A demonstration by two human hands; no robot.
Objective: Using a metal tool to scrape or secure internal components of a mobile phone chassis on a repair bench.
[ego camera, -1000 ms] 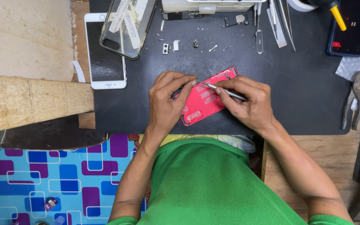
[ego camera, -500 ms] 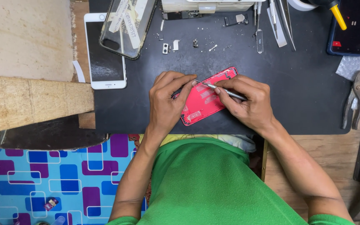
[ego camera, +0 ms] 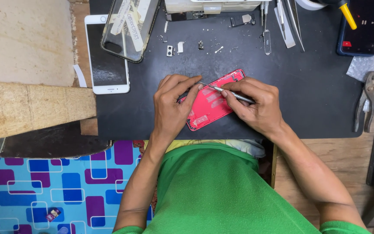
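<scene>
A red phone housing [ego camera: 213, 103] lies open-side up on the black work mat [ego camera: 312, 104], tilted with its top toward the upper right. My left hand [ego camera: 172, 106] grips its left edge, fingers curled over the rim. My right hand [ego camera: 258, 104] holds a thin metal tool [ego camera: 224, 91] like a pen; its tip points left and meets the housing's upper edge by my left fingertips. Part of the housing is hidden under both hands.
Small screws and metal parts [ego camera: 200, 45] lie scattered at the mat's far side. A white phone [ego camera: 106, 54] and a clear case [ego camera: 128, 26] sit at the left, tweezers [ego camera: 288, 21] and a dark phone [ego camera: 362, 26] at the right. Pliers [ego camera: 366, 102] lie on the right edge.
</scene>
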